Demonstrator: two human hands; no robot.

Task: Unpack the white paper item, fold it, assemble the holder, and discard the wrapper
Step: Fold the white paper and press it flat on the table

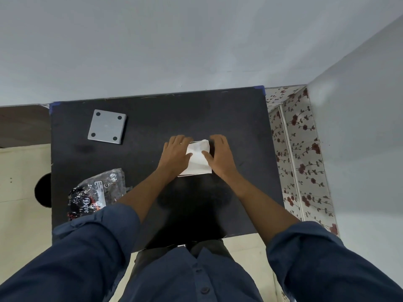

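While both hands press down on it, the white paper (197,159) lies flat near the middle of the black bench (152,171), a little to the right. My left hand (176,152) covers its left edge with fingers spread flat; my right hand (218,153) rests on the right edge, thumb laid across the sheet. Neither hand is closed around anything: both are open, palms down, just apart with the paper between them.

I judge the paper to be light, soft and easily creased, likely to slide on the smooth top unless one hand pins it. For folding, I would hold one edge down and take a free corner or the near edge with fingertips, lightly, since it could tear or wrinkle.

A grey square plate (107,126) with four dark round spots lies well apart at the far left, probably part of the holder. The crinkled dark wrapper (96,192) sits at the near left edge, not yet discarded.

Behind the bench is a plain pale wall (196,40). Floral-patterned covering (301,149) lines the gap on the right, and pale flooring (21,171) shows on the left.
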